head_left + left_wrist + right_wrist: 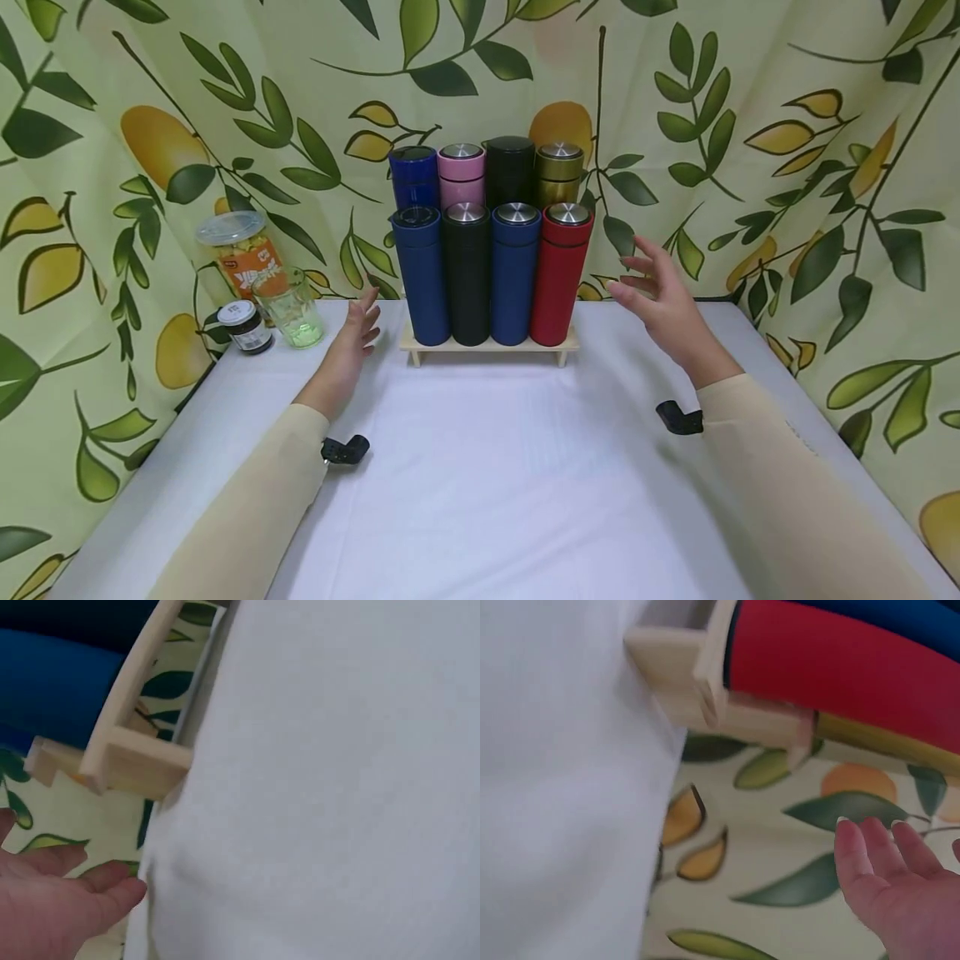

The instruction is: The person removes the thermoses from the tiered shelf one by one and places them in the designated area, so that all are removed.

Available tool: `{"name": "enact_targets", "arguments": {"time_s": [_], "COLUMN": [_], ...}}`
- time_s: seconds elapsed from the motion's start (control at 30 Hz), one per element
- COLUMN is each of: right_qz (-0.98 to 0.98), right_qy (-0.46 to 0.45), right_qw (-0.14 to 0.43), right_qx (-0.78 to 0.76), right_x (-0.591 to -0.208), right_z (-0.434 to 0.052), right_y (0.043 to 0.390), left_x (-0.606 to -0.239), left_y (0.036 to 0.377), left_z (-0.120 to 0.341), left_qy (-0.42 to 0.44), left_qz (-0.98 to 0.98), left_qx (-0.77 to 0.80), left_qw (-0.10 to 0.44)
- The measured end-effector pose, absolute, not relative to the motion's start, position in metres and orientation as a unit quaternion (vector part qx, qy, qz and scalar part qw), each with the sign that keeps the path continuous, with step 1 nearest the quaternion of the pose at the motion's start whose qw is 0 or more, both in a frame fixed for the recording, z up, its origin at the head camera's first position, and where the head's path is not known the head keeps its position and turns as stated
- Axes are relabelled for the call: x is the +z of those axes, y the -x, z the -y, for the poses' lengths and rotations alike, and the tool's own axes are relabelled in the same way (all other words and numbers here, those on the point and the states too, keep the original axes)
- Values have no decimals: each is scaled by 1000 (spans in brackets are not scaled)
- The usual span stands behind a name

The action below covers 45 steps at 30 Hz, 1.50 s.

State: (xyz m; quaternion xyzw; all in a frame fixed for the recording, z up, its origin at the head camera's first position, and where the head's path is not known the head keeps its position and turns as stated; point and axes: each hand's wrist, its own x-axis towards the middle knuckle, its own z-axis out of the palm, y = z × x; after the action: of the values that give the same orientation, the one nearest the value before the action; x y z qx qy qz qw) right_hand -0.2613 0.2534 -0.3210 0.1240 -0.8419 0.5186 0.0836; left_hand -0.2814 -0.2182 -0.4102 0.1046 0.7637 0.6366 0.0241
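Observation:
A wooden rack [487, 348] at the back of the table carries two rows of flasks. In front stand a blue flask [422, 275], a black one [467, 273], another blue one [514, 273] and a red flask [561, 273]. Behind them are blue, pink, black and gold flasks. My left hand [358, 323] rests low beside the rack's left end, fingers relaxed and empty. My right hand [651, 287] hovers to the right of the red flask, fingers spread and holding nothing. The left wrist view shows the rack's corner [124, 761]; the right wrist view shows the red flask [840, 671].
At the back left stand a lidded snack jar [242, 250], a clear glass [288, 307] and a small dark jar [243, 327]. A white cloth [480, 467] covers the table. A leaf-patterned curtain [825, 167] hangs behind and on both sides.

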Motion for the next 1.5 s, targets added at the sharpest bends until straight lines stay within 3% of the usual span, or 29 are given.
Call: {"name": "enact_targets", "arguments": {"time_s": [0.17,0.4,1.03,1.5], "right_qz": [807,766,773,796], "right_qy": [-124,-117,-104,-89], "right_qw": [76,72,133,141], "right_qx": [572,628,611,582], "right_x": [-334,-352,-359,-364], "right_z": [-239,-219,-183,-187], "right_y": [269,281,294,293], "left_x": [-427,-439,-447,-455], "left_y": [283,286,290,291], "left_z": [204,190,186,189], "left_qy": [-81,-56,-40,-33], "left_qz": [-689,-622,-656,-666], "left_qx": [718,781,752,744], "left_qw": [47,37,45,47]}}
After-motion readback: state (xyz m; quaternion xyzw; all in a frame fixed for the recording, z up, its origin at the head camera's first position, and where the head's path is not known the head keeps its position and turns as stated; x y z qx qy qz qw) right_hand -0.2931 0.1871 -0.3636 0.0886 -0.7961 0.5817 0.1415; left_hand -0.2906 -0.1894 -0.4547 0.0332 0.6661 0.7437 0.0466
